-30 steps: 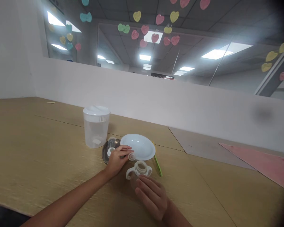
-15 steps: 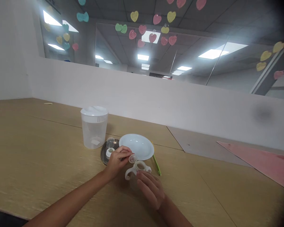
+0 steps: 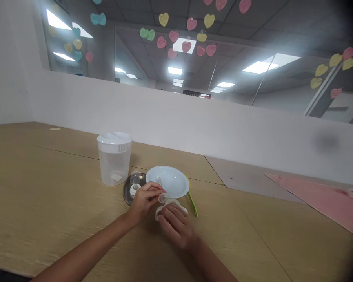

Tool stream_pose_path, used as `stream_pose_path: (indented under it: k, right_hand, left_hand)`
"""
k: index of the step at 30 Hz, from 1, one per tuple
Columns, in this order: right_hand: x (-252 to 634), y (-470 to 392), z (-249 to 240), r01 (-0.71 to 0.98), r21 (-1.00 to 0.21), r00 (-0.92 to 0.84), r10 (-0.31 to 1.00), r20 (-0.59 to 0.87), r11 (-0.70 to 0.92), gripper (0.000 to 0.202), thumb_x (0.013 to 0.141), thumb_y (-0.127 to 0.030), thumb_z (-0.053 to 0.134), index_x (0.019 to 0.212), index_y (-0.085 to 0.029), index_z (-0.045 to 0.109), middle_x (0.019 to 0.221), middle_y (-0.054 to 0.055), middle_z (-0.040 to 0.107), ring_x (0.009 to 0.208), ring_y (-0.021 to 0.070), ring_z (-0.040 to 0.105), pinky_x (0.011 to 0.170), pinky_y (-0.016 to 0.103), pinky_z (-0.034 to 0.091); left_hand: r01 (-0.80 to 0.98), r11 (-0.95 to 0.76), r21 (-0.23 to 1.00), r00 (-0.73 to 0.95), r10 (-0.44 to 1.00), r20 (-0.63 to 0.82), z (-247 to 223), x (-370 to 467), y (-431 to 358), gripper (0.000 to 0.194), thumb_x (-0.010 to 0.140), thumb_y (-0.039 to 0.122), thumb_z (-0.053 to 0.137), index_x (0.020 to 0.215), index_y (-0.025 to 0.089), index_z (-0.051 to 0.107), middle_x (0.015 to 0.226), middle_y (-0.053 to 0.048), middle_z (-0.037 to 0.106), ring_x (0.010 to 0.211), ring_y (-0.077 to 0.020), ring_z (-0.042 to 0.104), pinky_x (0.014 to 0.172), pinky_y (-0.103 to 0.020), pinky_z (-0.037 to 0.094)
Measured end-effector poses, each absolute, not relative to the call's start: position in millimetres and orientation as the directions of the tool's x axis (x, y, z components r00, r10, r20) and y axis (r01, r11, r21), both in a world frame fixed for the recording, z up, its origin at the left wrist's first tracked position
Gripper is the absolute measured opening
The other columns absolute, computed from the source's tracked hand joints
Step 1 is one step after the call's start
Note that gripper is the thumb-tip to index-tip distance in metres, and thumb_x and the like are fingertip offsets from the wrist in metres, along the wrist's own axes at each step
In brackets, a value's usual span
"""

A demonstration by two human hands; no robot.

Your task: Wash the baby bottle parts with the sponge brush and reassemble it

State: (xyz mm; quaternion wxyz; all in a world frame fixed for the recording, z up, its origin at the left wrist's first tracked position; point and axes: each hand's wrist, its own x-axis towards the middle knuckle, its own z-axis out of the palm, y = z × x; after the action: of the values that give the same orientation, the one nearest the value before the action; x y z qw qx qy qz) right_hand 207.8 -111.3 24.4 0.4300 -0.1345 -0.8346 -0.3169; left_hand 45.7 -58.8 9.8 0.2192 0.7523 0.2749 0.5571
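Note:
My left hand [image 3: 144, 199] is pinched on a small clear round piece [image 3: 164, 198] with a thin stem, near the front rim of a white bowl [image 3: 176, 182]. My right hand [image 3: 176, 225] has its fingers drawn together just below that piece; what they hold is too small and hidden to name. Behind and under my right fingers stands a white two-handled bottle [image 3: 184, 208], its body mostly covered. A pale tube end [image 3: 159, 180] shows above my left fingertips, in front of the bowl.
A dark round tray [image 3: 126, 192] holds a white ring [image 3: 134, 190] and a clear cap [image 3: 135, 177]. Behind it stands a lidded translucent bucket [image 3: 114, 160]. A green strip [image 3: 193, 204] lies right of the bowl, a pink sheet [image 3: 317, 199] far right.
My right hand has moved up and left, closer to the clear piece, and now covers more of the bottle. A pale tube end has appeared above my left fingers. The view has shifted slightly.

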Motion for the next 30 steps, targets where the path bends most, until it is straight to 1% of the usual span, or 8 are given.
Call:
stream_pose_path:
  k: [3, 6, 12, 16, 19, 22, 26, 30]
  right_hand:
    - [206, -112, 25, 0.489, 0.423, -0.594, -0.063, 0.802, 0.763, 0.018, 0.079, -0.002, 0.054, 0.093, -0.013, 0.056, 0.077, 0.006, 0.066, 0.078, 0.0132, 0.063, 0.079, 0.031, 0.054]
    - [205, -113, 27, 0.490, 0.433, -0.599, -0.069, 0.798, 0.756, 0.017, 0.079, -0.001, 0.053, 0.090, -0.013, 0.057, 0.077, 0.006, 0.066, 0.079, 0.0135, 0.063, 0.079, 0.032, 0.054]
    - [206, -113, 28, 0.510, 0.443, -0.592, -0.072, 0.802, 0.737, 0.017, 0.077, 0.000, 0.056, 0.088, -0.013, 0.059, 0.080, 0.007, 0.067, 0.089, 0.0159, 0.064, 0.084, 0.033, 0.053]
    - [205, -112, 27, 0.521, 0.453, -0.594, -0.073, 0.801, 0.723, 0.015, 0.077, 0.000, 0.058, 0.085, -0.013, 0.060, 0.083, 0.007, 0.068, 0.092, 0.0164, 0.064, 0.086, 0.033, 0.052]
    - [206, -111, 25, 0.544, 0.448, -0.595, -0.050, 0.802, 0.710, 0.014, 0.077, -0.001, 0.060, 0.084, -0.013, 0.061, 0.086, 0.007, 0.069, 0.094, 0.0167, 0.063, 0.087, 0.033, 0.052]
    - [207, -110, 23, 0.540, 0.450, -0.595, -0.055, 0.802, 0.711, 0.013, 0.077, -0.002, 0.060, 0.083, -0.013, 0.062, 0.087, 0.008, 0.069, 0.094, 0.0176, 0.063, 0.086, 0.033, 0.052]
    - [208, -111, 26, 0.536, 0.433, -0.586, -0.050, 0.809, 0.725, 0.013, 0.080, -0.002, 0.056, 0.087, -0.011, 0.062, 0.089, 0.009, 0.070, 0.093, 0.0182, 0.063, 0.084, 0.034, 0.053]
    - [206, -117, 37, 0.534, 0.375, -0.540, -0.036, 0.841, 0.758, 0.016, 0.085, -0.003, 0.047, 0.090, -0.010, 0.061, 0.087, 0.011, 0.070, 0.092, 0.0172, 0.063, 0.080, 0.032, 0.054]
  left_hand:
    - [0.170, -0.765, 0.622, 0.215, 0.644, 0.734, 10, 46, -60, 0.020, 0.085, 0.031, 0.055, 0.089, 0.021, 0.073, 0.095, -0.007, 0.063, 0.088, -0.0168, 0.060, 0.079, -0.029, 0.050]
    - [0.164, -0.776, 0.609, 0.219, 0.630, 0.745, 11, 46, -62, 0.020, 0.086, 0.030, 0.054, 0.090, 0.022, 0.073, 0.094, -0.007, 0.063, 0.088, -0.0171, 0.060, 0.078, -0.028, 0.051]
    - [0.161, -0.807, 0.568, 0.214, 0.591, 0.778, 13, 47, -65, 0.020, 0.085, 0.029, 0.055, 0.089, 0.021, 0.073, 0.091, -0.008, 0.063, 0.085, -0.0165, 0.062, 0.074, -0.027, 0.053]
    - [0.151, -0.821, 0.550, 0.206, 0.571, 0.795, 11, 47, -66, 0.018, 0.085, 0.026, 0.056, 0.090, 0.020, 0.073, 0.091, -0.008, 0.063, 0.083, -0.0154, 0.062, 0.073, -0.026, 0.053]
    - [0.136, -0.835, 0.533, 0.218, 0.551, 0.806, 10, 47, -67, 0.019, 0.085, 0.025, 0.055, 0.091, 0.020, 0.072, 0.092, -0.008, 0.063, 0.085, -0.0156, 0.062, 0.073, -0.026, 0.053]
    - [0.127, -0.846, 0.518, 0.223, 0.534, 0.816, 11, 47, -69, 0.018, 0.085, 0.024, 0.055, 0.092, 0.019, 0.072, 0.092, -0.008, 0.063, 0.085, -0.0153, 0.062, 0.073, -0.026, 0.053]
    - [0.122, -0.856, 0.502, 0.212, 0.517, 0.829, 13, 48, -71, 0.018, 0.085, 0.022, 0.055, 0.091, 0.018, 0.072, 0.091, -0.008, 0.063, 0.083, -0.0143, 0.062, 0.072, -0.025, 0.052]
    - [0.145, -0.852, 0.503, 0.228, 0.523, 0.821, 8, 49, -66, 0.018, 0.086, 0.023, 0.055, 0.089, 0.018, 0.071, 0.092, -0.008, 0.062, 0.084, -0.0141, 0.061, 0.072, -0.024, 0.052]
